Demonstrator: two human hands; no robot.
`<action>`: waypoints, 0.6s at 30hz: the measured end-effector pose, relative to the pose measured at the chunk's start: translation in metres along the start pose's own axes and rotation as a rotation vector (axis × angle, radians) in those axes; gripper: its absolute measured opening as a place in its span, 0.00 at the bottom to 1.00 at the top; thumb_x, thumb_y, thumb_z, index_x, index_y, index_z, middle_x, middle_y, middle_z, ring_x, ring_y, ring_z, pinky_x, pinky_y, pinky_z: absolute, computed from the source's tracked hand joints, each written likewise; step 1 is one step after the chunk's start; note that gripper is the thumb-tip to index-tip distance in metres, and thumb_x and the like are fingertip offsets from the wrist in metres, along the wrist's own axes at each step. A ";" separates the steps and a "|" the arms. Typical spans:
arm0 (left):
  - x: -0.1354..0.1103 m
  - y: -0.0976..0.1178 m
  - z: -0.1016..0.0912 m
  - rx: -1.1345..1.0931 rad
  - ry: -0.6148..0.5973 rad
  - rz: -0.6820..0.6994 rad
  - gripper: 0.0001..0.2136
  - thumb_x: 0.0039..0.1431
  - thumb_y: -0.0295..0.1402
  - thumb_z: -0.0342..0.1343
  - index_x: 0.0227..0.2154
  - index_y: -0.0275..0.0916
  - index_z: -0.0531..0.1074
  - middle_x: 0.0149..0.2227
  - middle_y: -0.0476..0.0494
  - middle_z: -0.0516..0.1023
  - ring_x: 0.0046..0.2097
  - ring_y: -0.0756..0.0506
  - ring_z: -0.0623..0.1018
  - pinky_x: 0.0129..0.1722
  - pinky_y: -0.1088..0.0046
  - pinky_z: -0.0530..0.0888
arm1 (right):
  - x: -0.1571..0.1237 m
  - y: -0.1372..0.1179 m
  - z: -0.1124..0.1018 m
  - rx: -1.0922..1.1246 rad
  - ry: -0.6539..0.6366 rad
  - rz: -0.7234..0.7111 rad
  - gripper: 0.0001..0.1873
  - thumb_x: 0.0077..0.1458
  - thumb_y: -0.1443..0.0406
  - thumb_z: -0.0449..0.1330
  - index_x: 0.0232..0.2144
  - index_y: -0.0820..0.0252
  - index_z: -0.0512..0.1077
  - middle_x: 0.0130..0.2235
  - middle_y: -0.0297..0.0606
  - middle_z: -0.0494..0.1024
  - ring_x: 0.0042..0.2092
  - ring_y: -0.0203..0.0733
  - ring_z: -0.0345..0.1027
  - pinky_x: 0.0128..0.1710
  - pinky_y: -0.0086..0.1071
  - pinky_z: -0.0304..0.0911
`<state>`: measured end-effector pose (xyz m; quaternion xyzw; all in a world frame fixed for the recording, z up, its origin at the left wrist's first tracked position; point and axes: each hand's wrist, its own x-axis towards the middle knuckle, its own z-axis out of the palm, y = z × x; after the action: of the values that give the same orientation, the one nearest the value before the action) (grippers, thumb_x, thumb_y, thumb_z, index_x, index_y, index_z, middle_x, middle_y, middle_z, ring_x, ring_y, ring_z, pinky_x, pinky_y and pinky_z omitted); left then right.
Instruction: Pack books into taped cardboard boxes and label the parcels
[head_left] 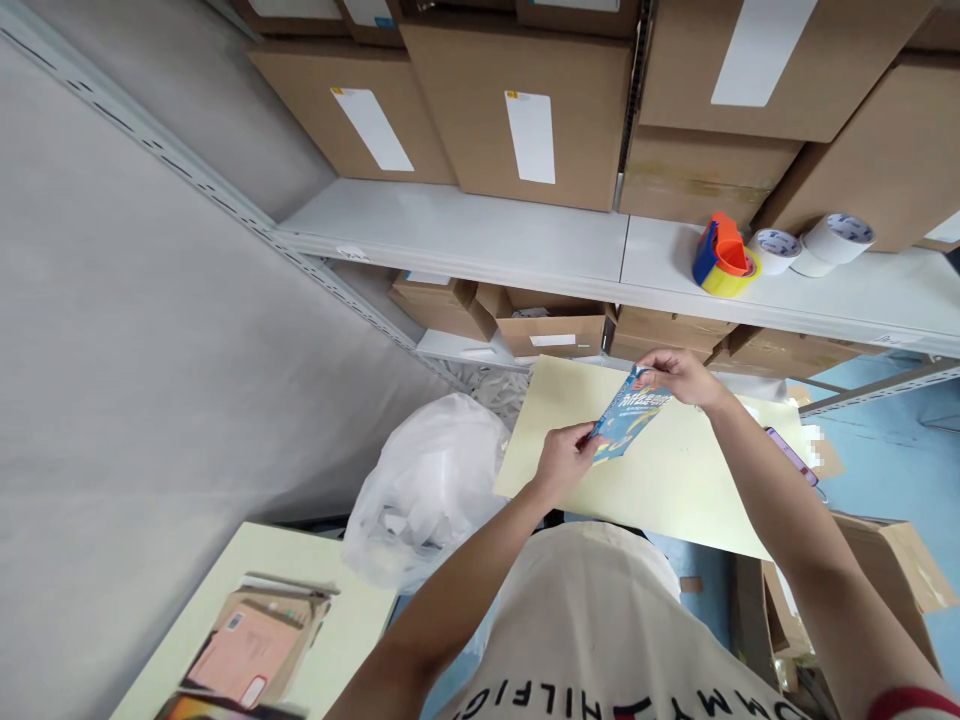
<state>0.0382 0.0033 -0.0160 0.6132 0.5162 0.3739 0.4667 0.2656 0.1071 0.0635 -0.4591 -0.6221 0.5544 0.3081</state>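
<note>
A blue book (630,418) with white lettering and yellow shapes on its cover is held up, tilted, over a pale yellow table (697,490). My left hand (568,458) grips its lower left edge, thumb on the cover. At the upper right corner, my right hand (671,375) pinches the book with thumb and fingers. The fingers behind the book are hidden. To the right on the table lies a phone (792,455) with its screen lit.
A grey shelf (465,225) with cardboard boxes (525,110) stands ahead. A tape dispenser (724,258) and white tape rolls (838,238) sit on it. A plastic bag (431,480) is left of the table. Envelopes (251,645) lie on another table; an open carton (892,560) stands right.
</note>
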 end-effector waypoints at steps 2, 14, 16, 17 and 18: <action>0.001 0.005 0.000 0.043 0.065 0.040 0.14 0.61 0.41 0.55 0.32 0.38 0.81 0.26 0.47 0.81 0.28 0.48 0.79 0.27 0.78 0.72 | 0.001 -0.002 0.002 -0.006 0.024 -0.002 0.26 0.40 0.45 0.70 0.33 0.60 0.79 0.30 0.38 0.82 0.31 0.41 0.75 0.33 0.35 0.70; 0.006 -0.011 -0.017 -0.506 0.119 -0.179 0.24 0.49 0.52 0.63 0.40 0.35 0.81 0.37 0.42 0.84 0.38 0.41 0.82 0.41 0.65 0.78 | -0.071 0.053 -0.006 0.254 0.175 0.023 0.36 0.42 0.45 0.70 0.52 0.49 0.72 0.44 0.41 0.82 0.43 0.48 0.76 0.44 0.44 0.71; 0.007 -0.012 -0.018 -0.585 0.117 -0.232 0.27 0.47 0.53 0.64 0.42 0.35 0.81 0.38 0.41 0.84 0.39 0.40 0.82 0.43 0.63 0.78 | -0.087 0.062 0.023 0.289 0.184 0.075 0.39 0.46 0.48 0.69 0.59 0.46 0.66 0.49 0.42 0.80 0.46 0.49 0.76 0.44 0.44 0.72; 0.007 -0.013 -0.018 -0.609 0.110 -0.256 0.28 0.46 0.54 0.65 0.43 0.35 0.80 0.39 0.41 0.84 0.40 0.39 0.82 0.43 0.62 0.78 | -0.095 0.066 0.037 0.308 0.192 0.124 0.39 0.48 0.48 0.67 0.61 0.45 0.64 0.50 0.41 0.80 0.45 0.50 0.76 0.42 0.44 0.73; 0.006 -0.014 -0.018 -0.618 0.101 -0.277 0.29 0.46 0.55 0.65 0.44 0.35 0.80 0.40 0.40 0.84 0.41 0.39 0.82 0.44 0.61 0.78 | -0.102 0.069 0.050 0.323 0.218 0.179 0.39 0.50 0.47 0.66 0.62 0.45 0.64 0.50 0.41 0.80 0.44 0.50 0.77 0.40 0.43 0.74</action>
<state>0.0184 0.0132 -0.0249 0.3478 0.4793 0.4754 0.6506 0.2763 -0.0087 -0.0006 -0.5146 -0.4449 0.6189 0.3928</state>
